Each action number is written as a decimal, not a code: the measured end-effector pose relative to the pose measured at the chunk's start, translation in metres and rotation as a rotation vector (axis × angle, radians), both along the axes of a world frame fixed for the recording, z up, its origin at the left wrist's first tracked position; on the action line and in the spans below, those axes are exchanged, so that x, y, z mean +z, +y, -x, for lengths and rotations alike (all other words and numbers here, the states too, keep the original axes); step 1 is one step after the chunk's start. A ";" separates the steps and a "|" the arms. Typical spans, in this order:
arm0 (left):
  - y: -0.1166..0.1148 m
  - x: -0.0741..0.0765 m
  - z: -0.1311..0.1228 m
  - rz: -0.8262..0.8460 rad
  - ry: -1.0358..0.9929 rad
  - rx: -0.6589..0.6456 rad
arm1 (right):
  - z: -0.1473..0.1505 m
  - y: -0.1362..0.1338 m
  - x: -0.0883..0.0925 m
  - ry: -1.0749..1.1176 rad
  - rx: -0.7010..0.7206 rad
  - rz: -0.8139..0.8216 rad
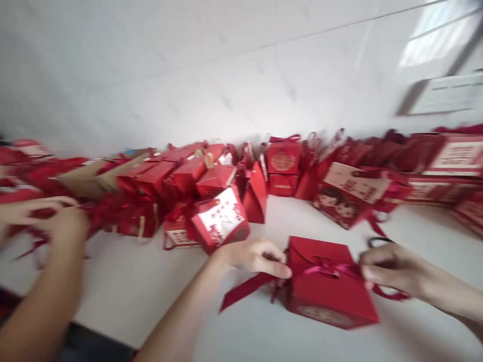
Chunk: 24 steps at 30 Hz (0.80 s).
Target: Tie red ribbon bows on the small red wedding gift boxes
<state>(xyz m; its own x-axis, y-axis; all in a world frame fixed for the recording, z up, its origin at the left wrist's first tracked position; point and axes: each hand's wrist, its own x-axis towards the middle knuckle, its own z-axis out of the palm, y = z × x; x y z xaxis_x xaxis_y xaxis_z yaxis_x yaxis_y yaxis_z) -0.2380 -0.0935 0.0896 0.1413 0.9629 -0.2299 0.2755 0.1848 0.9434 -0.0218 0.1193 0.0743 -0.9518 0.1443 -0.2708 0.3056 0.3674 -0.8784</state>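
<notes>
A red gift box (335,304) with a flap lid stands on the white table, and a magenta ribbon (315,270) runs across its top through a slot. At the box's left edge is my left hand (260,256), thumb and fingers closed on the ribbon; a loose tail (243,292) hangs out below it. My right hand (394,269) pinches the ribbon at the right edge, with a loop of ribbon (392,295) beneath the fingers. A dark loop (379,241) shows behind that hand. Some fingertips are hidden or blurred.
Another person's hands (56,213) work among red boxes at the left. Behind my box stand a white-faced floral box (224,216) and a box with cartoon figures (349,193). Rows of red boxes (188,171) line the pale wall (188,75).
</notes>
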 end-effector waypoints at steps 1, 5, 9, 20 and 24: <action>0.001 -0.001 0.002 0.021 -0.039 -0.037 | -0.003 0.000 0.004 -0.007 0.005 0.056; 0.003 -0.002 0.003 0.038 -0.073 -0.073 | 0.006 -0.003 0.011 0.035 0.009 0.148; 0.002 -0.001 0.001 0.063 -0.077 -0.055 | 0.006 -0.003 0.014 0.054 0.031 0.160; 0.000 -0.002 0.006 0.032 -0.012 -0.081 | 0.002 0.001 0.016 0.046 0.056 0.146; 0.000 0.000 0.006 0.030 0.016 -0.074 | -0.001 0.003 0.017 0.037 0.070 0.117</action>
<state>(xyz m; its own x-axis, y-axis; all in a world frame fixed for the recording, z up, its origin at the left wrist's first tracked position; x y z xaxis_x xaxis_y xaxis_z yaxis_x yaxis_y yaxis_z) -0.2439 -0.0934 0.0894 0.2079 0.9427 -0.2611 0.3048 0.1912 0.9330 -0.0208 0.1226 0.0908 -0.9680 0.0465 -0.2466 0.2495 0.2816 -0.9265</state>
